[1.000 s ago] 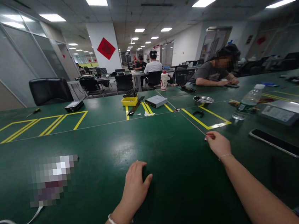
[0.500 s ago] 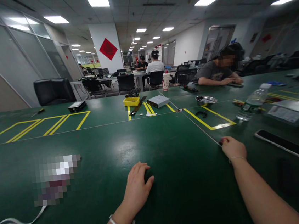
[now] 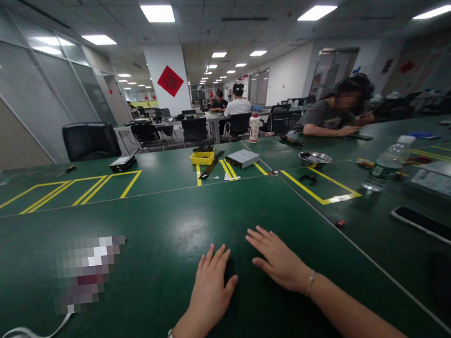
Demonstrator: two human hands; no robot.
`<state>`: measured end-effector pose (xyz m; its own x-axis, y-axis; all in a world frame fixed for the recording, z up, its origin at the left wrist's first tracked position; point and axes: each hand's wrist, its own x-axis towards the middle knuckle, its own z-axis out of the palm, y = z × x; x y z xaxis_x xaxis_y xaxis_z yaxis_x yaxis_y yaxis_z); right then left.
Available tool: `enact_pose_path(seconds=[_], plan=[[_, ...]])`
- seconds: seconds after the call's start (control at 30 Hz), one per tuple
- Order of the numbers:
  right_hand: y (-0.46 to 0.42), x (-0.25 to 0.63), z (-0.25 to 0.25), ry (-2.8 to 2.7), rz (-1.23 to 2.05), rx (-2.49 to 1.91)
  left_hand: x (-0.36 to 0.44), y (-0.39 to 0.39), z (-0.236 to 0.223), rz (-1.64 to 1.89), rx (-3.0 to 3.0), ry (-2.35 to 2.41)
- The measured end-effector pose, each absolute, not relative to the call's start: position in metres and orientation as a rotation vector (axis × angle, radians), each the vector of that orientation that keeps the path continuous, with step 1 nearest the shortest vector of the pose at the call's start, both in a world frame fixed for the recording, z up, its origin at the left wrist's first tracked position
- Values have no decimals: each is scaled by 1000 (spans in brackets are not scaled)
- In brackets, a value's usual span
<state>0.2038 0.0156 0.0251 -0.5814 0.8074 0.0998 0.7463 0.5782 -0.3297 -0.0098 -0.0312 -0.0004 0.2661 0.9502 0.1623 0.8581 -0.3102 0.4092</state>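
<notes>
My left hand is low over the green tabletop, palm down, fingers stretched out and thumb apart. It holds nothing. Opposite it, my right hand is open too, with its fingers spread and pointing up and left. A narrow strip of green surface lies between the two hands. To the right of my right hand, beside a seam in the table, rests a small dark red object, too small to name. Farther right lies a phone with a dark screen.
A water bottle, a metal bowl and a grey box-shaped device stand on the right. Farther back are a yellow tray and a silver drive-like box. A blurred-out item with a white cable lies left. A co-worker sits across.
My right hand has let go of the small dark red object at the seam and moved left, opening its fingers. My left hand's fingers have spread out. The view has shifted slightly.
</notes>
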Motion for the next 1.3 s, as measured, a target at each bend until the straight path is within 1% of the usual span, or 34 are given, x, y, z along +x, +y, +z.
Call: enact_pose_path(seconds=[0.1,0.2,0.27,0.33,0.47,0.53,0.63,0.73,0.87,1.13,1.3], plan=[[1,185,25,-2723,470,-1172,-8,-33,0,487,2364,1660],[3,186,23,-2729,455,-1184,-8,-34,2,441,2381,1651],[14,199,23,-2633,347,-1293,-9,-34,3,429,2377,1646],[31,225,22,-2476,166,-1471,-9,-33,6,428,2365,1643],[61,303,16,-2111,-237,-1931,-10,-34,9,436,2339,1638],[67,342,9,-1952,-321,-2141,-10,-34,9,436,2332,1644],[70,381,-1,-1791,-272,-2350,-10,-34,9,437,2329,1645],[71,395,-6,-1764,-159,-2395,-10,-34,8,442,2329,1636],[71,393,-5,-1713,-81,-2410,-11,-34,8,452,2336,1634],[69,385,3,-1664,-110,-2368,-11,-34,6,480,2335,1628],[69,379,6,-1605,-43,-2380,-11,-34,6,478,2327,1625]])
